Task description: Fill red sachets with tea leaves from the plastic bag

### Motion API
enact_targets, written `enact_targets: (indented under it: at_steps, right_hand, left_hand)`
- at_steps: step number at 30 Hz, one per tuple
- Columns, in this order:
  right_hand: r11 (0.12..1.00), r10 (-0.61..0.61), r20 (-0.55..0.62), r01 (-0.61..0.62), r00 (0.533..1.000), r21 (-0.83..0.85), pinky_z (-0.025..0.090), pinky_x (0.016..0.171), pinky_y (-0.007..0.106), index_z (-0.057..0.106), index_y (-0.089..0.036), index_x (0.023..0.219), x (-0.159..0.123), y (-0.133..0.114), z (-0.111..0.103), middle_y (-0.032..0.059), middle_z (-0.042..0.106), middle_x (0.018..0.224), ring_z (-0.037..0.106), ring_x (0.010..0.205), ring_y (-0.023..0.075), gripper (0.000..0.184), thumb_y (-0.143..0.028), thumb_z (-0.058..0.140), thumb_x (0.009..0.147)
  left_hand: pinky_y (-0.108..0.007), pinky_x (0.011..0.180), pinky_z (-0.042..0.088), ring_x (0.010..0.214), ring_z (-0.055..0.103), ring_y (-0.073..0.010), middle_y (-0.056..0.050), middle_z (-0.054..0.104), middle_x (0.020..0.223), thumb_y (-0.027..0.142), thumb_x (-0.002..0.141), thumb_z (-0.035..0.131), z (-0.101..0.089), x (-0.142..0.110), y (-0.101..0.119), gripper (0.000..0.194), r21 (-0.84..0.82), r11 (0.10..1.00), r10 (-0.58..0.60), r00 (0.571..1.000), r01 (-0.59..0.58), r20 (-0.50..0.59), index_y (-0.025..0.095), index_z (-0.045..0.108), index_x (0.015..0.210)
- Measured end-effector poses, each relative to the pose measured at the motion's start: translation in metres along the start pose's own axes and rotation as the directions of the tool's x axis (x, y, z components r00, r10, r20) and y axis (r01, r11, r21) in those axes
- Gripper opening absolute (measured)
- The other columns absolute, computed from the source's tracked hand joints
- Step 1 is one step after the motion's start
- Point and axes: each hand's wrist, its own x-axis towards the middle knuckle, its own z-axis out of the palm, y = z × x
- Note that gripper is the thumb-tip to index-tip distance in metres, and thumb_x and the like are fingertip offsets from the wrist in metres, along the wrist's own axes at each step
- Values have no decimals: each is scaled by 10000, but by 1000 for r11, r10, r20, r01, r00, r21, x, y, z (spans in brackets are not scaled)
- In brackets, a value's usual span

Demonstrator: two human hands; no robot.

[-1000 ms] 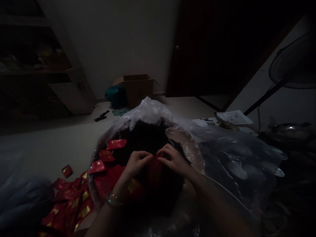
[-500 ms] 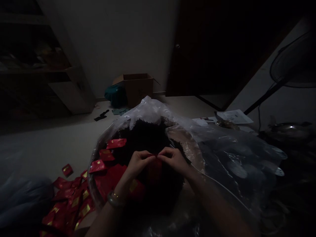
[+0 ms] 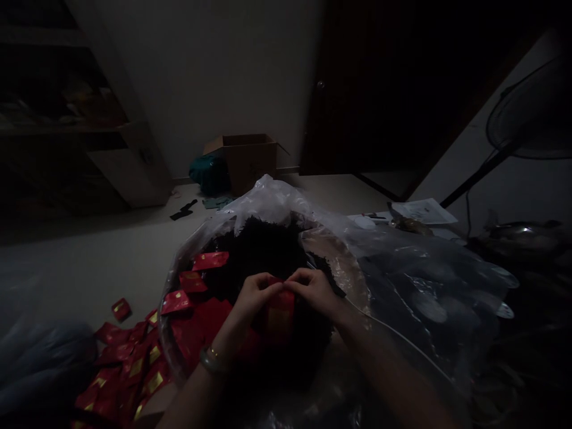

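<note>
Between my hands hangs a small red packet [image 3: 279,316] with a dull gold patch. My left hand [image 3: 257,293] pinches its top edge between thumb and fingers. Right beside it, my right hand [image 3: 315,291] pinches the same edge. Both are over a heap of dark, loose, leaf-like material [image 3: 268,244] in a round container lined with clear plastic [image 3: 272,193]. More red packets [image 3: 192,281] lie along the container's left side. The light is dim, and the packet's lower end fades into shadow.
A pile of red packets [image 3: 129,363] spreads beyond the container's left rim. Clear plastic sheeting [image 3: 429,286] covers the right side, with a pale cord [image 3: 402,336] across it. Behind stand a cardboard box [image 3: 251,161] and, far right, a fan [image 3: 527,113].
The red packet has turned slightly, so more of its face and gold patch shows. Both hands stay pinched at its top edge in nearly the same place.
</note>
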Motion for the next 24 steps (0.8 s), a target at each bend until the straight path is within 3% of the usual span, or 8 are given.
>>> enact_targets:
  at_steps: [5,9,13,15,17,19,24]
  right_hand:
    - [999,-27,-122,23,992,-35,455,554,249,674,-175,656,0,8,6,4,666,614,591,569,144,154,-320,662,708]
    - [990,-73,-103,60,992,-128,470,603,257,685,-181,654,3,13,7,16,692,654,622,631,162,131,-302,673,703]
    - [970,-103,-24,95,994,-223,493,664,281,703,-185,741,17,22,-20,27,719,732,657,713,190,198,-355,609,781]
    - [926,-147,-84,107,986,-362,493,790,321,700,-194,914,26,34,-42,51,729,925,662,877,217,228,-347,547,841]
    - [823,-74,-86,12,994,-568,476,862,363,631,-189,1125,33,50,-60,94,692,1090,632,1007,252,326,-315,577,829]
    - [646,139,-31,-114,990,-755,461,892,368,520,-187,1275,37,69,-69,129,634,1204,592,1097,270,507,-280,638,791]
    - [531,302,-61,-221,951,-818,470,843,377,419,-101,1346,37,107,-56,218,627,1161,625,1039,311,695,-163,704,715]
  left_hand:
    - [-237,576,456,564,598,-135,-25,673,641,383,475,851,17,1,-17,435,-239,954,-149,977,183,156,96,672,747]
    - [-251,552,469,519,595,-139,-10,649,578,343,411,881,19,2,-26,439,-252,938,-212,969,238,125,98,662,702]
    - [-245,552,477,528,615,-145,-21,665,584,325,423,884,16,4,-25,404,-195,956,-209,975,219,74,100,682,691]
    - [-253,560,486,543,630,-156,-40,687,617,339,421,884,14,5,-22,430,-192,960,-200,979,204,42,99,700,727]
    - [-264,564,492,556,644,-171,-67,710,667,358,414,883,12,5,-19,465,-200,961,-194,981,192,13,94,712,756]
    - [-273,574,497,573,657,-183,-95,728,727,361,418,879,11,5,-17,476,-200,965,-177,984,172,-7,90,720,776]
    - [-276,592,500,591,665,-190,-103,735,742,342,444,864,14,3,-16,438,-167,978,-132,991,129,-7,87,730,775]
